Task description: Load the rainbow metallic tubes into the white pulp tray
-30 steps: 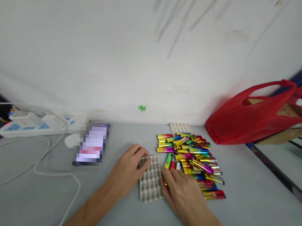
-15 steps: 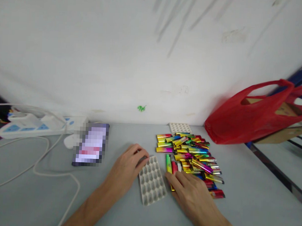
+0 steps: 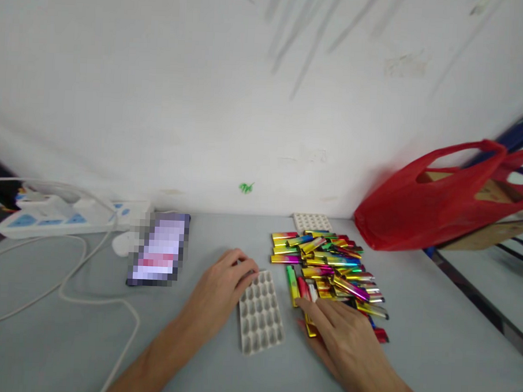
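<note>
My left hand is closed on the upper left corner of a pale grey tray with rows of oval hollows; the tray lies flat and its hollows look bare. My right hand is curled over several lighters at the near left of a pile, its thumb and index finger on either side of a gold-coloured one. Its fingertips are partly hidden. Just beyond these fingers lie a green and yellow lighter and a red one. Shiny multicoloured lighters make up the pile.
Another hollowed tray rests against the wall behind the pile. At the right stands a red plastic bag with cardboard inside. A phone, a power strip and white cables occupy the left side.
My right hand has shifted slightly right and nearer me, and the lighters by its fingers have tilted. The tray has turned a little under my nearly still left hand.
</note>
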### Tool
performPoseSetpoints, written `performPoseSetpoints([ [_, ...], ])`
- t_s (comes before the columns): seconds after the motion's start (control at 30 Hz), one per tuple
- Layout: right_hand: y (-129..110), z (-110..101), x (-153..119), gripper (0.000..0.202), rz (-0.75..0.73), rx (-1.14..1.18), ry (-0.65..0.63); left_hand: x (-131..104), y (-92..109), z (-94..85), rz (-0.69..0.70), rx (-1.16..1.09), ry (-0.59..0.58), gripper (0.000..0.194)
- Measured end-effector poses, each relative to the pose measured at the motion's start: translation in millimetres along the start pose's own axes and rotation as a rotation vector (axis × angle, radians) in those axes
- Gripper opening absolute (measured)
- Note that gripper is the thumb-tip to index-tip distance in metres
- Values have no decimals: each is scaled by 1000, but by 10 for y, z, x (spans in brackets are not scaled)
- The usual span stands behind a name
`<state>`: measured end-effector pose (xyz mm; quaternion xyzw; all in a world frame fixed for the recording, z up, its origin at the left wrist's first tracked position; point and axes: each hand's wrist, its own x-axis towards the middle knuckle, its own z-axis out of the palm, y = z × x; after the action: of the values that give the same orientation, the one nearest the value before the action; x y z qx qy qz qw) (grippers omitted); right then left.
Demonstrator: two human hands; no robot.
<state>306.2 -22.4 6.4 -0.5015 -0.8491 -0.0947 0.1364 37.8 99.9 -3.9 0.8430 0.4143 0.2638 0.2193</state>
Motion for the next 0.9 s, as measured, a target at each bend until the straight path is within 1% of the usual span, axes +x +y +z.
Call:
performPoseSetpoints([
  [0.17,82,-137,-173,30,41,27,14,0,7,-3,-8,-11,-4,17],
  [0.3,158,-145,-266,36,57,25,-19,1,1,-8,-12,-15,-3,18],
  [0.4,198,-109,-261,40,57,-12,-17,3,3,-16,-12,-17,-2,18],
  [0.5,236,-73,-227,40,55,-64,5,7,11,-27,-10,-19,-3,18],
  [0.63,263,-70,-213,41,57,-80,26,13,14,-31,-15,-19,-6,18],
  [0.77,214,-115,-231,48,78,-56,19,14,7,-20,-21,-19,-8,17],
  [0.9,130,-114,-198,48,64,-54,5,12,1,-14,-23,-18,-16,17],
])
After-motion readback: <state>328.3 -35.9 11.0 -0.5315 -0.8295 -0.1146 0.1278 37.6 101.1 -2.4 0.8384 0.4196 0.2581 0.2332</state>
